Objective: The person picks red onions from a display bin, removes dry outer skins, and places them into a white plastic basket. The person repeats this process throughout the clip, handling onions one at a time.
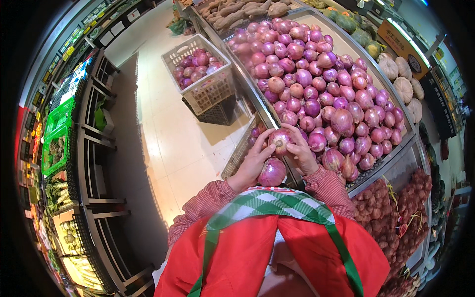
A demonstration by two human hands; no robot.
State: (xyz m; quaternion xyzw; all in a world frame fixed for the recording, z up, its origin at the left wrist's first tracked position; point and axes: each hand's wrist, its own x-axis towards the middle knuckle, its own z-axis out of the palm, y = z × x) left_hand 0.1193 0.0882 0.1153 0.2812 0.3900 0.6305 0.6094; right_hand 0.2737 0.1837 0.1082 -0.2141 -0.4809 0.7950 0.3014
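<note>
A red onion (pixel 281 140) is held between the fingertips of my left hand (pixel 255 157) and my right hand (pixel 301 151), its root end facing up. Another large red onion (pixel 272 172) shows just below, beside my left wrist; what supports it is hidden. Both hands are over the metal edge of a display stand (pixel 256 91). To their right, a broad heap of red onions (pixel 310 80) covers the stand. Partly behind my left hand is a crate (pixel 237 157) with a few small onions in it.
On the left, a pale plastic crate (pixel 209 94) of red onions stands on a dark crate (pixel 217 111) on the tiled floor (pixel 174 144). Sweet potatoes (pixel 237 13) lie at the far end. Netted bags of bulbs (pixel 393 219) are at the right, and vegetable shelves (pixel 83 156) line the left.
</note>
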